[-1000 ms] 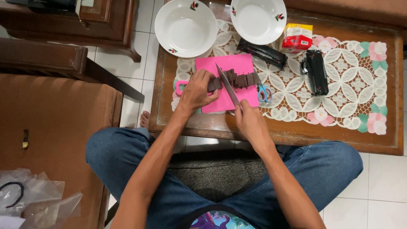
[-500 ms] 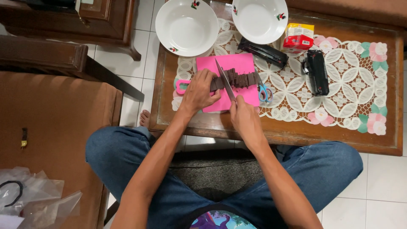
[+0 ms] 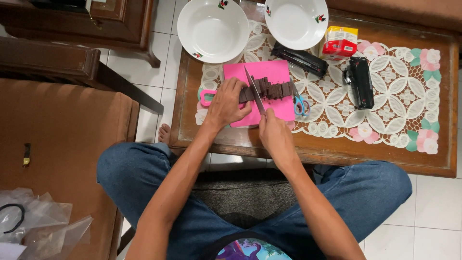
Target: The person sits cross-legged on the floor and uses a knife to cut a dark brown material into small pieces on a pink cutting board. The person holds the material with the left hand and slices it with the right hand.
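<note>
The right hand (image 3: 274, 132) is closed around the handle of a knife (image 3: 254, 91), whose blade angles up and away across a dark brown block (image 3: 267, 90) that looks like chocolate, already scored into a row of narrow slices. The left hand (image 3: 226, 103) is curled over the block's near left end, fingertips pressing down, seemingly to keep it from sliding under the blade. The block lies on a pink cutting board (image 3: 269, 71), which spares the lace cloth (image 3: 385, 101) and the wooden counter (image 3: 337, 154) beneath.

Blue-handled scissors (image 3: 301, 105) lie at the board's right edge, touching it, within easy reach. 2 empty white bowls (image 3: 213, 30) (image 3: 296, 21) stand just beyond the board. Between the right bowl and the board lies a black wrapped packet (image 3: 299, 58); another black packet (image 3: 361, 82) lies further right, beside a red and yellow box (image 3: 340, 43).
</note>
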